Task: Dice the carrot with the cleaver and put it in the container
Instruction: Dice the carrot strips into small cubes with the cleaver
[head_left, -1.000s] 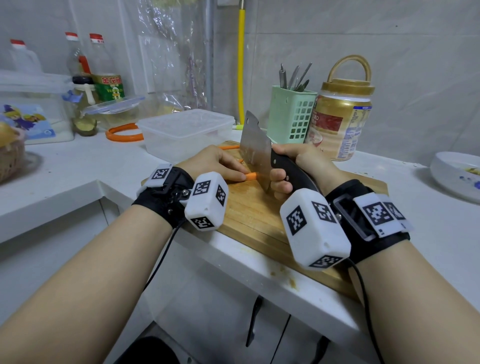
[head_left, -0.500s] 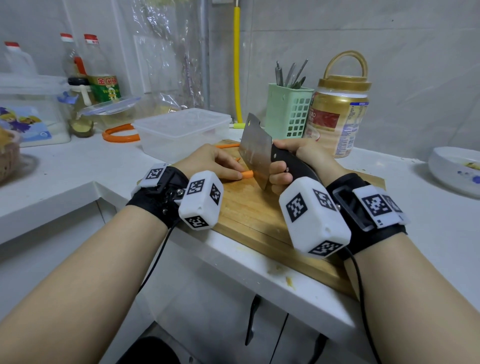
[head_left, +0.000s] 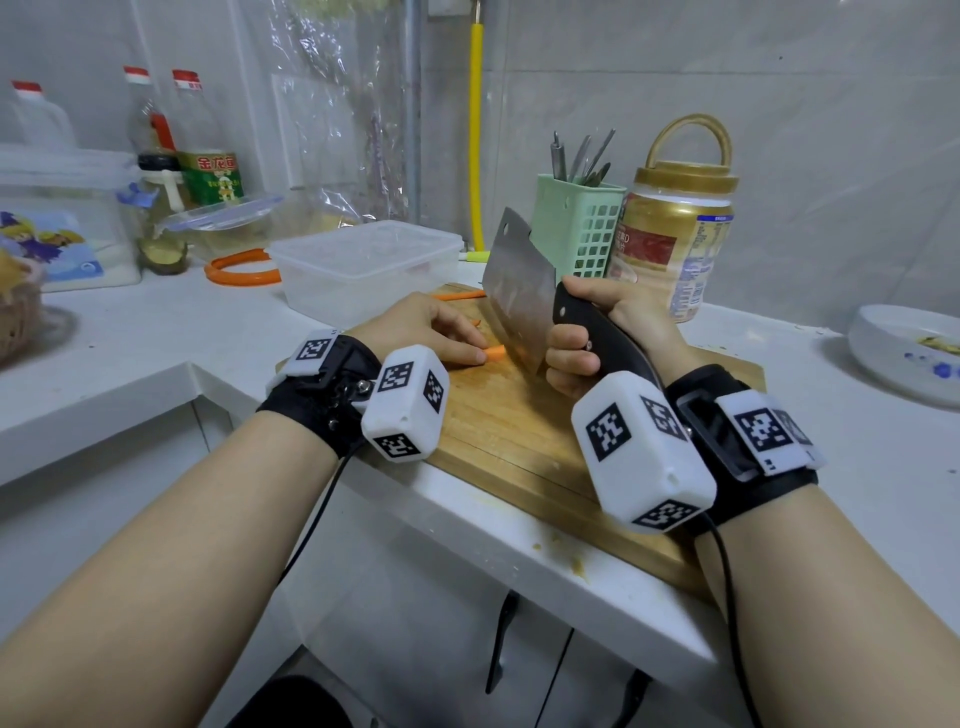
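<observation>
A wooden cutting board lies on the white counter. My left hand holds down a short orange carrot piece on it, the fingers curled over the carrot so only its right end shows. My right hand grips the black handle of the steel cleaver, whose blade stands upright with its edge just right of the carrot end. A thin carrot strip lies at the board's far edge. The clear plastic container stands just behind the board, to the left.
A green utensil basket and a gold-lidded jar stand behind the board. A white bowl sits far right. Bottles, an orange ring and a clear lid crowd the back left. The counter edge runs below the board.
The cleaver has stayed upright next to the carrot end, shifting only slightly. My left hand keeps holding the carrot in the same spot.
</observation>
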